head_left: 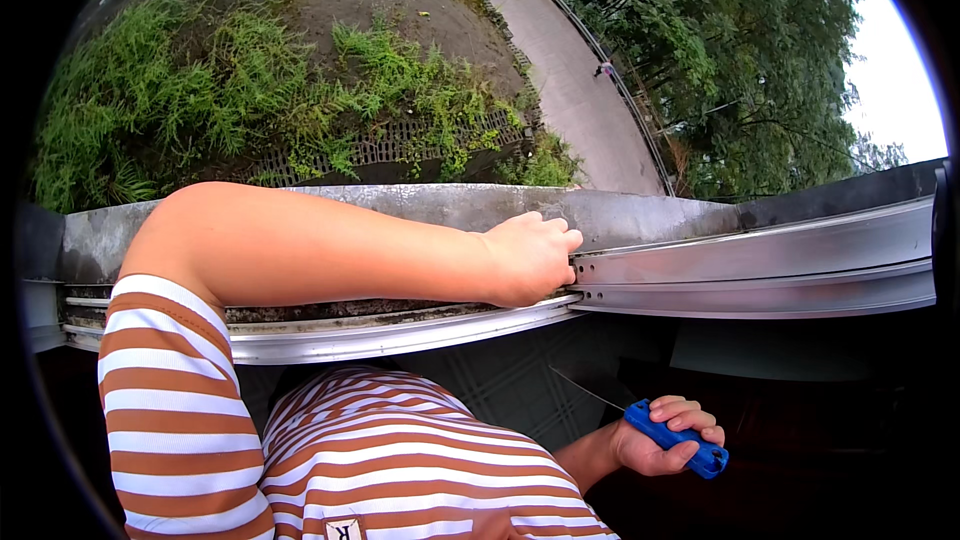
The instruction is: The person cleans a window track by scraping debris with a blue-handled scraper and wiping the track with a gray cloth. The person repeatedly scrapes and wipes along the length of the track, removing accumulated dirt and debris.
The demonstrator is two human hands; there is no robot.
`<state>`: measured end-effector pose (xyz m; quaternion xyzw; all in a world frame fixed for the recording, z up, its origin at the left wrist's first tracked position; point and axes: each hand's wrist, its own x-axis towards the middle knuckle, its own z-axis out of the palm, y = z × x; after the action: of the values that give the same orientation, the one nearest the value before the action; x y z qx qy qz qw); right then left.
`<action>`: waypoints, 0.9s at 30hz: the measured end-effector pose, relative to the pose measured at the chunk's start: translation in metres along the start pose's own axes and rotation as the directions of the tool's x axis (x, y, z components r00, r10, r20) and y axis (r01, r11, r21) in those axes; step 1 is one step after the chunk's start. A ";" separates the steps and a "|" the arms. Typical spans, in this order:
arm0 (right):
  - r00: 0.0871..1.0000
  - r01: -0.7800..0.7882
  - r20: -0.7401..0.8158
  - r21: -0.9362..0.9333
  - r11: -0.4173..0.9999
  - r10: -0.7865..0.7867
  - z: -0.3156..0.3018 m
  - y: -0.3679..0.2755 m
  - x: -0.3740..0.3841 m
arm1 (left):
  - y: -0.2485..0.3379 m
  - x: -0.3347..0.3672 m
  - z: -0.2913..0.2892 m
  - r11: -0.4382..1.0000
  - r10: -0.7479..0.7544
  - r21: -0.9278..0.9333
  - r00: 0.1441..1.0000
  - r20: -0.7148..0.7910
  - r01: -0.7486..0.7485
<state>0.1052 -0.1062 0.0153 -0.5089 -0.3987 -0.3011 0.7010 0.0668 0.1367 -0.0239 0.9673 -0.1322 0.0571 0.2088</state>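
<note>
My left hand (530, 258) reaches across the open window, its fingers curled at the end of the silver sliding window sash (750, 262). Below that arm runs the window track (400, 340), a pale metal rail with dark dirt in its grooves. Lower right, inside the window, my right hand (665, 437) is closed around the blue handle of a thin-bladed tool (675, 440). Its blade points up and left, toward the track, and shows only as a fine line, so its exact kind is unclear.
A weathered concrete ledge (480, 202) lies just outside the frame. Beyond and far below are a weedy slope (300, 80), a paved road (590, 100) with a railing, and trees (720, 50). Indoors, the dark area at lower right hides most detail.
</note>
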 end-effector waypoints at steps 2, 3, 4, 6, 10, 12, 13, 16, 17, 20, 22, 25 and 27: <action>1.000 0.000 -0.006 0.003 1.000 0.000 0.000 0.000 0.000 | 0.002 0.002 0.001 0.999 0.013 0.031 1.000 -0.005 -0.013; 1.000 -0.004 -0.002 0.006 1.000 0.004 0.000 0.000 0.000 | 0.002 0.003 0.002 0.999 0.013 0.030 1.000 -0.013 -0.013; 1.000 -0.008 0.001 0.009 1.000 0.008 0.001 -0.001 0.000 | 0.002 0.003 0.002 0.999 0.013 0.030 1.000 -0.021 -0.012; 1.000 -0.014 0.008 0.013 1.000 0.014 0.002 -0.001 -0.001 | 0.002 0.005 0.003 0.999 0.016 0.042 0.999 -0.032 -0.015; 1.000 -0.020 0.014 0.022 1.000 0.019 0.002 -0.001 -0.002 | 0.003 0.006 0.004 1.000 0.016 0.022 0.999 -0.044 -0.016; 1.000 -0.017 0.009 0.018 1.000 0.017 0.001 -0.001 -0.002 | 0.003 0.004 0.000 1.000 0.007 -0.028 0.998 -0.057 -0.009; 1.000 -0.014 0.003 0.012 1.000 0.014 -0.001 -0.001 -0.002 | 0.002 0.001 -0.003 0.998 0.002 -0.055 0.998 -0.065 -0.005; 1.000 -0.017 -0.002 0.003 1.000 0.017 -0.003 0.000 -0.002 | -0.006 -0.006 -0.008 0.994 -0.030 -0.109 0.995 -0.092 0.019; 1.000 -0.020 -0.001 0.001 1.000 0.020 -0.003 0.000 -0.002 | -0.007 -0.007 -0.009 0.992 -0.042 -0.123 0.994 -0.102 0.029; 0.999 -0.028 0.018 0.010 1.000 0.028 -0.001 0.000 -0.002 | -0.006 -0.006 -0.001 0.988 -0.044 -0.150 0.988 -0.145 0.022; 1.000 -0.027 0.016 0.018 0.999 0.026 0.001 0.000 -0.002 | -0.003 -0.004 0.005 0.990 -0.031 -0.140 0.990 -0.141 0.011; 1.000 -0.024 0.015 0.025 0.999 0.024 0.003 0.000 -0.001 | -0.001 -0.001 0.009 0.994 -0.011 -0.106 0.991 -0.131 -0.003; 1.000 -0.027 0.015 0.029 0.999 0.026 0.001 0.000 -0.001 | 0.000 -0.001 0.011 0.995 0.002 -0.097 0.987 -0.159 -0.018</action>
<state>0.1045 -0.1048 0.0140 -0.5060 -0.4012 -0.2824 0.7094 0.0661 0.1324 -0.0337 0.9476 -0.1227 0.1285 0.2656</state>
